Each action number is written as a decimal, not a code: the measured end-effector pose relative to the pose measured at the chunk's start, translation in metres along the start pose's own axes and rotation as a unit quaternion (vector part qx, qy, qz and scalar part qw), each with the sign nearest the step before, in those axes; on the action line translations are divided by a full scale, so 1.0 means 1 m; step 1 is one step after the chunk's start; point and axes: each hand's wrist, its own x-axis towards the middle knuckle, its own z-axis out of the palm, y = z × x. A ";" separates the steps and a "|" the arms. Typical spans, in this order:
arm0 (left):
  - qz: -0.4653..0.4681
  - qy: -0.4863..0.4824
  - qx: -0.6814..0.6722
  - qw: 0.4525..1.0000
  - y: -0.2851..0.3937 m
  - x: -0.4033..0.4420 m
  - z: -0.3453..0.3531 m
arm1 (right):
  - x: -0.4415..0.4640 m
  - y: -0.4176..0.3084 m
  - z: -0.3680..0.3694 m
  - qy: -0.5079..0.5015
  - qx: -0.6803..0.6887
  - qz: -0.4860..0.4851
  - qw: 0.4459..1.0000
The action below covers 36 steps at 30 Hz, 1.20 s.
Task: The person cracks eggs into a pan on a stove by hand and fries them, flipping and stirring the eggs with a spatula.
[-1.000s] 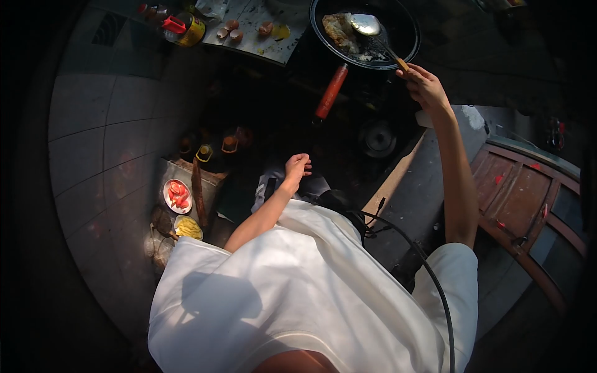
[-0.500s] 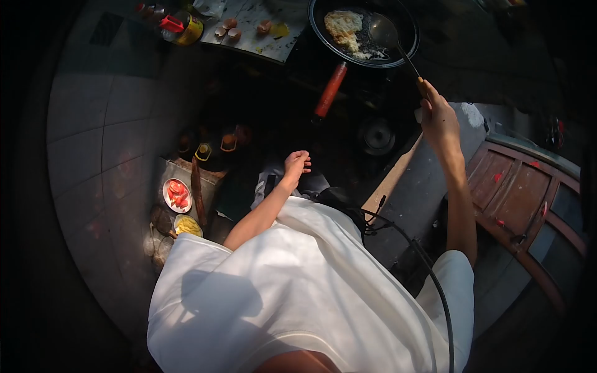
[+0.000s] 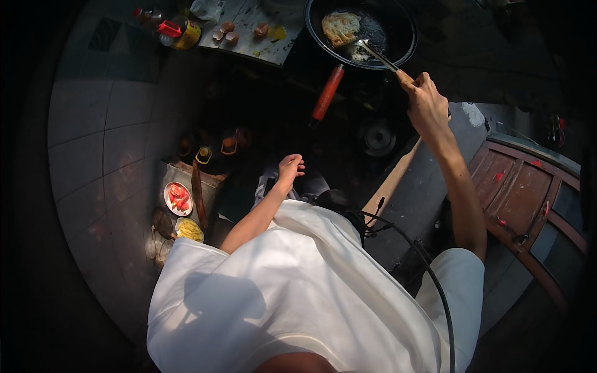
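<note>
Two hands (image 3: 426,107); right grips one utensil (image 3: 377,55); one pan (image 3: 390,31), one egg (image 3: 341,28).

The pan (image 3: 395,31) sits at top centre, with the egg (image 3: 341,27) in it, up-left of the ladle (image 3: 377,55). Left of the pan, shells (image 3: 232,38) lie on the counter (image 3: 246,34), a bottle (image 3: 186,37) farther left. The door (image 3: 519,194) stands at right.

The pale, specked worktop (image 3: 247,48) carries broken eggshells (image 3: 232,38) around its middle, a yellow smear (image 3: 277,33) near its right edge and a crumpled plastic bag (image 3: 207,9) by its left. Beyond that right edge, whatever bears the red-handled wok (image 3: 398,43) is too dark to make out. On a low ledge (image 3: 213,188), a white plate (image 3: 183,213) of tomato wedges (image 3: 178,198) and a dish (image 3: 179,222) of yellow pieces (image 3: 190,230) sit toward the left edge, a wooden stick (image 3: 198,194) nearer the right.
</note>
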 end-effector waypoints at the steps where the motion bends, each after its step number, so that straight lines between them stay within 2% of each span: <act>1: 0.001 0.000 0.000 1.000 0.000 0.000 0.000 | 0.001 0.002 -0.003 -0.002 -0.015 -0.002 1.000; 6: -0.007 -0.002 -0.003 1.000 0.004 0.003 -0.002 | 0.002 0.020 -0.018 -0.003 -0.065 -0.010 0.998; 8: -0.007 0.000 -0.004 1.000 0.007 0.003 -0.002 | -0.003 0.022 -0.030 0.004 -0.061 0.033 0.998; 9: -0.009 0.001 -0.003 1.000 0.008 0.003 -0.002 | -0.005 0.020 -0.036 -0.022 -0.054 0.069 0.996; 13: -0.008 -0.007 -0.026 1.000 0.018 0.001 -0.001 | -0.015 0.014 -0.044 -0.073 -0.009 0.113 0.991; 22: 0.021 -0.028 -0.007 0.999 0.052 -0.012 0.004 | -0.013 -0.003 -0.007 -0.032 0.030 0.120 0.992; 25: 0.037 -0.037 -0.005 0.999 0.065 -0.013 0.007 | 0.001 -0.005 0.001 -0.112 0.047 0.229 0.966; 26: 0.038 -0.036 -0.004 0.999 0.070 -0.014 0.006 | 0.000 -0.006 0.001 -0.111 0.048 0.229 0.966; 28: 0.063 -0.044 -0.009 0.997 0.075 -0.016 0.004 | -0.004 -0.007 0.001 -0.109 0.062 0.298 0.946; 30: 0.068 -0.055 -0.004 0.996 0.076 -0.020 -0.003 | -0.009 -0.004 -0.002 -0.109 0.080 0.302 0.944; 33: 0.027 -0.008 0.010 1.000 0.073 -0.028 -0.022 | -0.006 0.002 0.003 -0.091 0.105 0.293 0.946; 36: 0.011 0.100 -0.019 0.995 0.060 -0.039 -0.065 | 0.003 -0.004 0.000 -0.087 0.111 0.274 0.951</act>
